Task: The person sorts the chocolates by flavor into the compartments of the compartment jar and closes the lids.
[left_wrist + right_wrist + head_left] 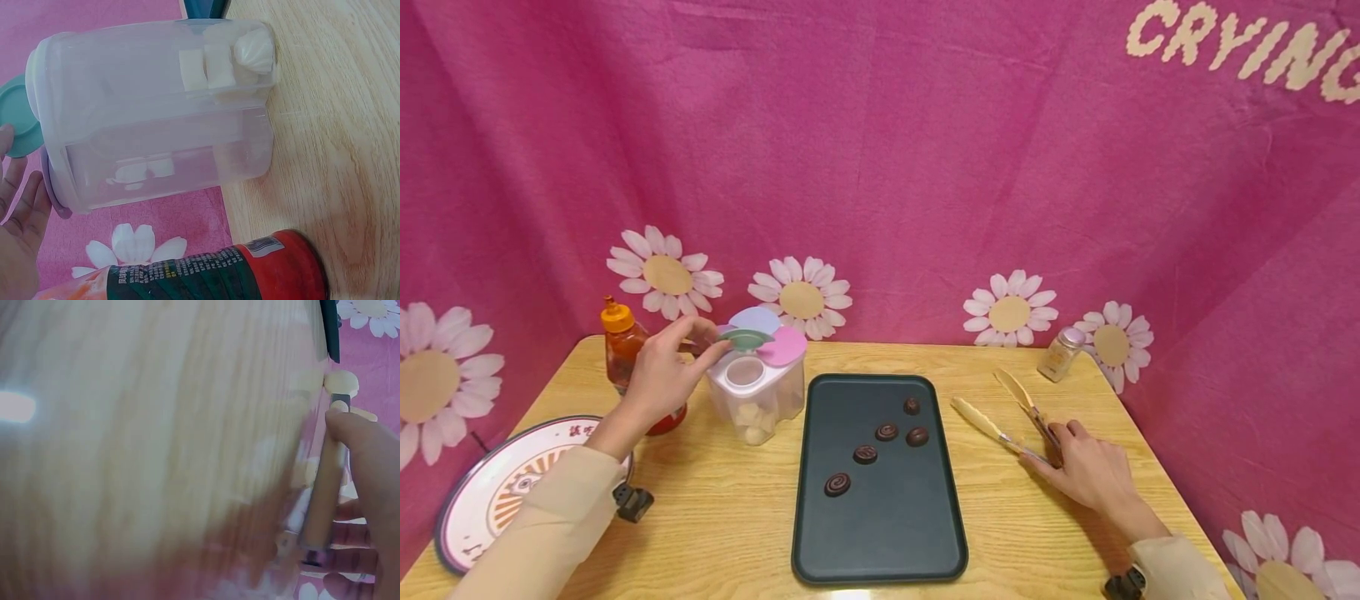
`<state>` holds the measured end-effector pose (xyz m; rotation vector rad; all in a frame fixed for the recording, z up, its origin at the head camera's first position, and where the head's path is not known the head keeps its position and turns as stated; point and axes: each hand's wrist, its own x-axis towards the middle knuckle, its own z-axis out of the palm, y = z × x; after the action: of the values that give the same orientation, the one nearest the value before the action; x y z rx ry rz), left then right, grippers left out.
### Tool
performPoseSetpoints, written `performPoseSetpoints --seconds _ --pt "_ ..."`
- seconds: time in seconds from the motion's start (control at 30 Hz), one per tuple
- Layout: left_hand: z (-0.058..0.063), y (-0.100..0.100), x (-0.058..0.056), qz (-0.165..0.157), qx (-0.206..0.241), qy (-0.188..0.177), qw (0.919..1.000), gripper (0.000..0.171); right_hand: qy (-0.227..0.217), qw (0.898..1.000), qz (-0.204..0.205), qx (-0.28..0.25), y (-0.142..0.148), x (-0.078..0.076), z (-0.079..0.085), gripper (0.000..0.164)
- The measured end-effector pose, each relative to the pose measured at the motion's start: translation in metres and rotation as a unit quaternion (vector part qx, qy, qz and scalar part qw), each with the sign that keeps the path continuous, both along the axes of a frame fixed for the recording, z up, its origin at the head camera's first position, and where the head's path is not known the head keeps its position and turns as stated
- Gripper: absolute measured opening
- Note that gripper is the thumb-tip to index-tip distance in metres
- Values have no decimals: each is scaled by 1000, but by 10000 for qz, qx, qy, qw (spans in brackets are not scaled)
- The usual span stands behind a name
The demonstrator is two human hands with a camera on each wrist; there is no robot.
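My left hand pinches the rim of a round green flip lid, raised beside an uncovered round opening on a clear storage container. Pink and blue lids on the same top lie flat or nearly so. Through the container's wall in the left wrist view, several white pieces show at the bottom, one round and ridged. On the right, my right hand holds a pair of tongs low over the table, its pale tips spread and pointing away from me. Nothing lies between the tips.
A dark tray with several chocolates lies mid-table. Left of the container stands a red sauce bottle with an orange cap, behind a white plate. A small shaker jar stands at the back right, near the pink cloth.
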<state>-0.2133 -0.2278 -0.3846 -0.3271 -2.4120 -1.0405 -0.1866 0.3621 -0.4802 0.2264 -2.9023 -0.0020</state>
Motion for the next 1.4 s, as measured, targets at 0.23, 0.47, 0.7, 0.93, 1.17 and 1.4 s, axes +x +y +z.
performPoseSetpoints --seconds 0.23,0.47,0.7,0.93,1.17,1.4 --pt "0 1 0 -17 29 15 10000 22 756 9958 494 122 -7 0 10 60" --pt "0 0 -1 -37 56 -8 10000 22 1139 9892 901 -190 -47 -4 34 60" --pt "0 1 0 -32 54 -86 9999 22 1380 9761 1472 -810 -100 -15 46 53" --pt "0 1 0 9 4 -70 10000 23 1386 9500 2297 -1596 -160 -26 58 44" --pt "0 1 1 4 -5 -30 10000 23 1219 9178 3057 -2219 -215 -34 75 38" --pt "-2 1 2 7 -9 42 10000 22 560 8951 3434 -2787 -261 -43 88 39"
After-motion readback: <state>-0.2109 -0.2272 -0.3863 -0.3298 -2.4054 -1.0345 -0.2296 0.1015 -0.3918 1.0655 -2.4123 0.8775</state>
